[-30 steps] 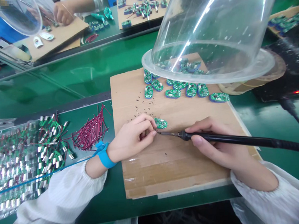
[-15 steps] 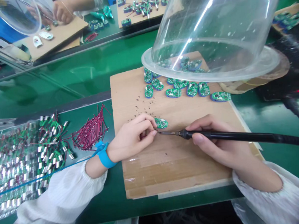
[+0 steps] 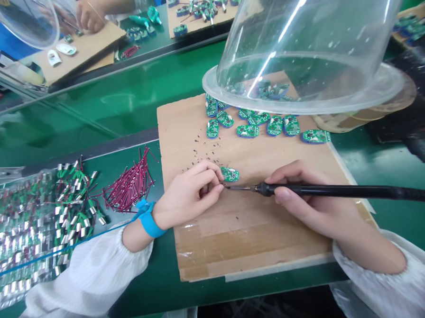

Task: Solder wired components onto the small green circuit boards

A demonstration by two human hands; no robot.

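Note:
My left hand (image 3: 191, 193) rests on a cardboard sheet (image 3: 251, 227) with its fingers pinched together beside a small green circuit board (image 3: 229, 174); what they pinch is too small to make out. A blue wrist strap (image 3: 148, 218) circles that wrist. My right hand (image 3: 312, 202) grips a black soldering iron (image 3: 325, 189) like a pen. Its metal tip lies level and points left, meeting the left fingertips at the board's lower left edge.
Several more green boards (image 3: 267, 124) lie in a row at the cardboard's far edge, some under a large clear plastic dome (image 3: 303, 50). Red wire pieces (image 3: 129, 185) and green and silver parts (image 3: 34, 216) lie left. Another person's hand (image 3: 86, 15) works across the green bench.
None of note: both hands and the iron tip stay at the small board; the view has shifted very slightly.

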